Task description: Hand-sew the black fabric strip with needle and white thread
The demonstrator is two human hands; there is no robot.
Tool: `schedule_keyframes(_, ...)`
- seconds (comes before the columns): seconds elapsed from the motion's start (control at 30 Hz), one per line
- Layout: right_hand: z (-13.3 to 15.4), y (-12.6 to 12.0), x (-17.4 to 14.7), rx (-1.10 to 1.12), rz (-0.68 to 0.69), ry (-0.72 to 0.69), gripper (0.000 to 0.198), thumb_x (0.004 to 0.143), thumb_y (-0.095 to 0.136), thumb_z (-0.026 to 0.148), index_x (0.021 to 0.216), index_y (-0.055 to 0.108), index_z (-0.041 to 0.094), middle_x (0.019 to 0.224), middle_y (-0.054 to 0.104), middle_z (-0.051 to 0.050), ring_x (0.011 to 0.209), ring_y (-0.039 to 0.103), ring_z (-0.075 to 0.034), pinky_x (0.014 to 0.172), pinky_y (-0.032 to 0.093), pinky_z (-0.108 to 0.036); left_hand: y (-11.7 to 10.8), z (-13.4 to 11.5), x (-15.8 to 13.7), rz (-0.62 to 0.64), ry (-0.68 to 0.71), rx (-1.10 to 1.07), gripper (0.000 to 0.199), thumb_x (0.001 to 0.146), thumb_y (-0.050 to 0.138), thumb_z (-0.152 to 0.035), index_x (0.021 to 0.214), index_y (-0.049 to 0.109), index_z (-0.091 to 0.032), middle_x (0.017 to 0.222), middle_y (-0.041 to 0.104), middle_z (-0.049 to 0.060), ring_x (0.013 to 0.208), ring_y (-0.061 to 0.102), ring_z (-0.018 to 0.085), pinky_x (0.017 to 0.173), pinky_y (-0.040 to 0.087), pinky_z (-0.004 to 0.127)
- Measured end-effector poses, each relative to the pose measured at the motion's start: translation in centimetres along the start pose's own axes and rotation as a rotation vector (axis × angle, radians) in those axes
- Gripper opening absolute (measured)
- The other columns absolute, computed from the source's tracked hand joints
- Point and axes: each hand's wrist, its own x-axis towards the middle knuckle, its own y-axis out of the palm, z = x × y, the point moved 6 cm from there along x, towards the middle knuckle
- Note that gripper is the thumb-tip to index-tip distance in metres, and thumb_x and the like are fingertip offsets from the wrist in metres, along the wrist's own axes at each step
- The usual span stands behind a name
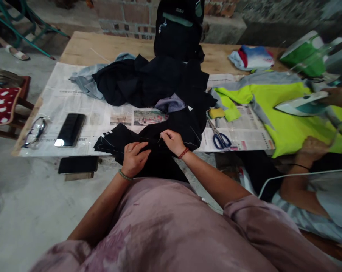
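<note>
A black garment [185, 128] with white stripes and white trim lies over the front edge of the table. My left hand [134, 158], with a ring and a green beaded bracelet, is closed on its dark cloth. My right hand [173, 142], wearing a red bracelet, is just to the right, thumb and fingertips pinched over the same cloth. Something thin and pale, like a needle, shows at those fingertips; its details are too small to make out. Scissors [220, 139] with dark blue handles lie right of the garment, beside a yellow sponge-like block [216, 113].
On the newspaper-covered table [66, 85] are glasses [34, 131], a phone [70, 129], piled dark clothes [137, 81] and a black backpack [178, 34]. At right a co-worker's hand holds an iron [304, 105] over a yellow-and-grey garment [284, 124]. A red dotted stool [3, 105] stands left.
</note>
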Motion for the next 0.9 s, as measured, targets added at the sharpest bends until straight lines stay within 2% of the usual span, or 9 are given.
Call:
schedule_keyframes(0.23,0.6,-0.2,-0.1,-0.012,-0.008,-0.021,0.026,0.081,0.043,0.035,0.068,0.055,0.017,0.066,0.055,0.000,0.064,0.049,-0.010,0.062,0.037,-0.020,-0.9,0.3,-1.5,-0.096,-0.034,0.118,0.014,0.076,0.058,-0.020,0.084,0.068,-0.026,0.108,0.062,0.005,0.100,0.051,0.023,0.084,0.037,0.040)
schedule_keyframes(0.4,1.4,-0.4,-0.4,-0.044,-0.015,-0.043,0.025,0.082,0.044,0.033,0.067,0.055,0.017,0.068,0.056,-0.001,0.065,0.049,-0.010,0.065,0.038,-0.021,-1.8,0.3,-1.9,-0.131,-0.089,0.127,0.014,0.078,0.056,-0.022,0.086,0.068,-0.025,0.091,0.064,0.006,0.086,0.055,0.018,0.078,0.037,0.036)
schedule_keyframes(0.53,1.8,-0.4,-0.5,-0.033,-0.024,-0.052,0.024,0.081,0.045,0.033,0.066,0.055,0.016,0.067,0.055,0.000,0.065,0.048,-0.010,0.065,0.038,-0.021,-1.9,-0.2,-0.8,-0.127,-0.111,0.117,0.015,0.079,0.056,-0.024,0.088,0.068,-0.025,0.081,0.062,0.005,0.079,0.053,0.018,0.076,0.036,0.035)
schedule_keyframes(0.7,1.7,-0.1,-0.5,-0.050,-0.014,-0.084,0.026,0.082,0.044,0.033,0.066,0.055,0.016,0.066,0.055,0.000,0.064,0.049,-0.010,0.065,0.038,-0.020,-1.0,-1.2,1.1,-0.048,-0.096,0.093,0.017,0.079,0.057,-0.024,0.090,0.068,-0.027,0.089,0.062,0.006,0.087,0.051,0.021,0.079,0.033,0.039)
schedule_keyframes(0.9,1.7,0.0,-0.4,-0.092,0.004,-0.069,0.025,0.082,0.043,0.032,0.066,0.055,0.017,0.066,0.056,0.000,0.065,0.050,-0.010,0.065,0.038,-0.020,-0.3,-1.9,1.5,0.016,-0.074,0.070,0.011,0.078,0.057,-0.025,0.080,0.068,-0.024,0.108,0.060,0.007,0.104,0.047,0.025,0.085,0.029,0.043)
